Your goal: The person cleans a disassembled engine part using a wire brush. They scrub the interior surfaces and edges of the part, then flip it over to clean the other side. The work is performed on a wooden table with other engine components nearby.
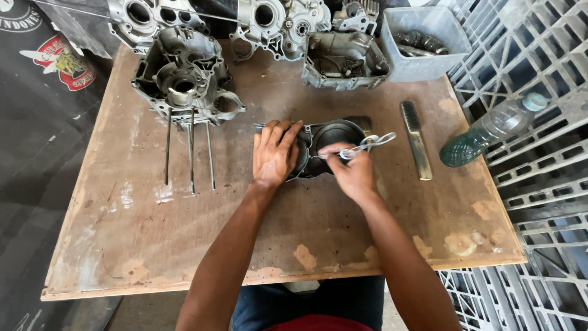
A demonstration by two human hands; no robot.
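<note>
The right hand (354, 171) grips a small metal tool (367, 144); the left hand (274, 153), lying flat and open, should press the dark cover (331, 138) firmly on the worktop (153, 233).

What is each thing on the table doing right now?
Left hand: flat on the dark engine cover, pressing it.
Right hand: grip closed on a thin metal tool.
Dark engine cover: lying on the table.
Engine case: standing, long studs pointing toward the person.
Plastic bottle: on its side, cap on.
Grey bin: open, parts inside.
Metal file: lying flat, untouched.
</note>
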